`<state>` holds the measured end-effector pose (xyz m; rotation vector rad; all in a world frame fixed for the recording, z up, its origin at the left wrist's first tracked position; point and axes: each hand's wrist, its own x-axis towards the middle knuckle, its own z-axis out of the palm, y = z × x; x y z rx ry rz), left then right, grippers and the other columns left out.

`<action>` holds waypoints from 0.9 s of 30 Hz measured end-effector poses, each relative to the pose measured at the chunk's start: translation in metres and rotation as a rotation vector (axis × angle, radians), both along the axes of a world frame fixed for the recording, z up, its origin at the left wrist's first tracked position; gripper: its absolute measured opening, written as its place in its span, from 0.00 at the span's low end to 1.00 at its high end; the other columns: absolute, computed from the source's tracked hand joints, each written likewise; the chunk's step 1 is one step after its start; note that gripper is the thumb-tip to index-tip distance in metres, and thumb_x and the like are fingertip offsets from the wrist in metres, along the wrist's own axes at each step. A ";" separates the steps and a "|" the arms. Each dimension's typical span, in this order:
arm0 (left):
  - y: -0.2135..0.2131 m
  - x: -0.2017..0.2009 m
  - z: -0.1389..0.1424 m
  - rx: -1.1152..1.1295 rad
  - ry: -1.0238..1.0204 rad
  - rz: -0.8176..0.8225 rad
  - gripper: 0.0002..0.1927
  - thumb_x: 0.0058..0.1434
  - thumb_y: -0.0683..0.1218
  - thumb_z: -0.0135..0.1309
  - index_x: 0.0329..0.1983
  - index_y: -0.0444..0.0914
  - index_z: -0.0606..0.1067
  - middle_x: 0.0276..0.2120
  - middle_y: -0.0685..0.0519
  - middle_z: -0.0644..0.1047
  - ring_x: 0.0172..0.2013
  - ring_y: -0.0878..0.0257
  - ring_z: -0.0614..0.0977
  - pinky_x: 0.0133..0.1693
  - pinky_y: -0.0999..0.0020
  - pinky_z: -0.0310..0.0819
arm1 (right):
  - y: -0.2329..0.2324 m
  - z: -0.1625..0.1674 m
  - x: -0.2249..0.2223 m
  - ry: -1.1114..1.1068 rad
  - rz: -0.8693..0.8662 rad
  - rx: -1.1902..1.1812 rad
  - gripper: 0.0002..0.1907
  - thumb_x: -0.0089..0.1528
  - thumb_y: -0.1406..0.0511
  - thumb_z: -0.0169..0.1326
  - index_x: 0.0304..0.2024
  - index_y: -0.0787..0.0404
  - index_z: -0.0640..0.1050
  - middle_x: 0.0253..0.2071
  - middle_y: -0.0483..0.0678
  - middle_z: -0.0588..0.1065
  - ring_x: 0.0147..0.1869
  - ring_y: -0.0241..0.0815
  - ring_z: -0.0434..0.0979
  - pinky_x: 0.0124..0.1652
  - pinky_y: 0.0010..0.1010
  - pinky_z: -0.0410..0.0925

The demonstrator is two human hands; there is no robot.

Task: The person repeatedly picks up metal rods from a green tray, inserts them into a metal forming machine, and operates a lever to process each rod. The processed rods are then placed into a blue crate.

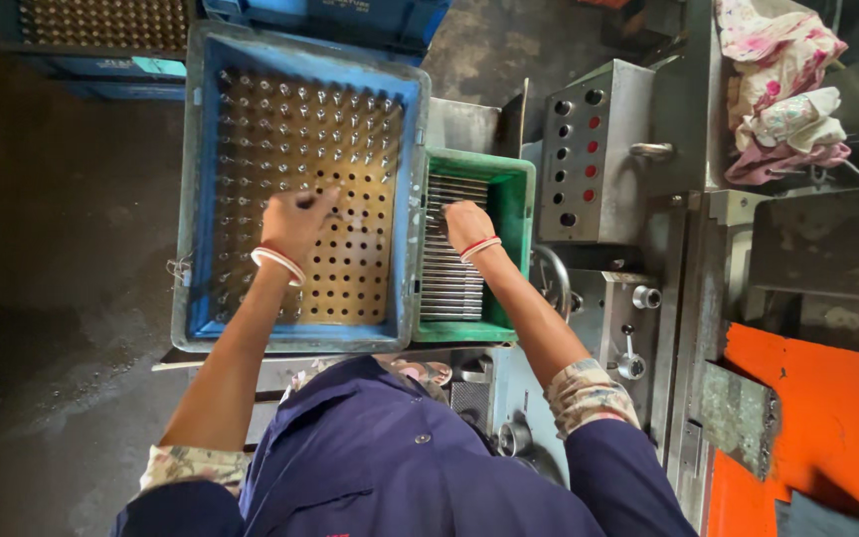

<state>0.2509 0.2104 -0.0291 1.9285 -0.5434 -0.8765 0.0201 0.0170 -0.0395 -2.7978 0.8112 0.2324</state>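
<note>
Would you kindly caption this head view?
Left hand over a blue crate's perforated board; right hand in green tray of metal rods.

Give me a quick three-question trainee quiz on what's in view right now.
1. True or false: the left hand is over the perforated board in the blue crate.
2. Which container is the right hand reaching into?
A. green tray
B. orange panel
C. grey control box
3. Fill in: the green tray holds a row of thin metal ____.

Key: 1 true; 2 A; 3 rods.
</note>
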 end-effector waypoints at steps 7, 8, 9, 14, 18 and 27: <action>-0.066 -0.019 -0.041 0.348 -0.424 -0.536 0.23 0.66 0.59 0.56 0.36 0.33 0.82 0.39 0.35 0.82 0.43 0.39 0.83 0.49 0.49 0.77 | 0.027 0.008 -0.024 -0.206 -0.079 -0.045 0.07 0.55 0.73 0.53 0.34 0.65 0.80 0.37 0.58 0.79 0.48 0.61 0.78 0.48 0.46 0.71; -0.081 -0.020 -0.048 0.346 -0.480 -0.521 0.18 0.65 0.54 0.55 0.37 0.34 0.82 0.40 0.35 0.81 0.44 0.39 0.83 0.47 0.49 0.77 | 0.032 0.010 -0.031 -0.320 -0.108 -0.043 0.08 0.55 0.73 0.53 0.36 0.65 0.80 0.37 0.58 0.78 0.47 0.61 0.77 0.48 0.46 0.71; -0.096 -0.024 -0.054 0.344 -0.533 -0.505 0.14 0.63 0.50 0.54 0.38 0.35 0.82 0.41 0.36 0.81 0.44 0.39 0.83 0.46 0.48 0.78 | 0.037 0.011 -0.039 -0.433 -0.136 -0.042 0.10 0.55 0.73 0.54 0.38 0.65 0.80 0.37 0.58 0.78 0.47 0.61 0.77 0.47 0.46 0.71; -0.130 -0.035 -0.060 0.335 -0.712 -0.562 0.12 0.66 0.42 0.48 0.41 0.37 0.83 0.43 0.38 0.82 0.45 0.42 0.85 0.44 0.47 0.80 | 0.060 0.012 -0.084 -0.488 -0.247 0.033 0.07 0.55 0.71 0.60 0.36 0.64 0.79 0.35 0.55 0.77 0.42 0.57 0.78 0.43 0.45 0.71; -0.120 -0.031 -0.017 0.301 -0.777 -0.666 0.17 0.70 0.53 0.49 0.41 0.37 0.83 0.39 0.39 0.83 0.40 0.45 0.85 0.42 0.49 0.80 | 0.078 0.029 -0.107 -0.561 -0.426 0.097 0.05 0.57 0.69 0.62 0.35 0.63 0.81 0.31 0.54 0.77 0.37 0.54 0.79 0.38 0.39 0.71; -0.055 -0.040 0.092 -0.292 -0.170 -0.765 0.24 0.61 0.65 0.56 0.31 0.41 0.83 0.18 0.57 0.79 0.21 0.61 0.80 0.25 0.61 0.71 | 0.119 0.135 -0.092 -0.726 -0.548 0.322 0.14 0.58 0.63 0.64 0.44 0.61 0.81 0.28 0.52 0.75 0.29 0.37 0.71 0.31 0.30 0.66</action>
